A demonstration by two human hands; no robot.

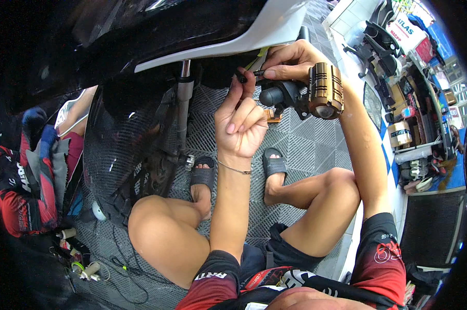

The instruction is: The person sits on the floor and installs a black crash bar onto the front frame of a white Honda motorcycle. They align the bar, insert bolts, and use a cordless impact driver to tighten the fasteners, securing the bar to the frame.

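My left hand (239, 121) is raised in the middle of the view, thumb and forefinger pinched on a small black cylindrical piece (241, 78). Just to its right, my right hand (290, 61) pinches a thin dark piece (259, 73) between thumb and forefinger. The two pieces are close together; whether they touch I cannot tell. Below my right hand is a gold-coloured ribbed lamp (325, 89) on a black bracket (281, 95). A white panel (228, 44) of a motorcycle hangs above my hands. Its fork tube (185, 95) stands to their left.
A black wheel and fender (132, 134) are at left. Behind them, a person in a red and black top (29, 191) is partly visible. Loose cables (132, 268) lie on the grey patterned floor (300, 139). Shelves of parts (414, 129) line the right side.
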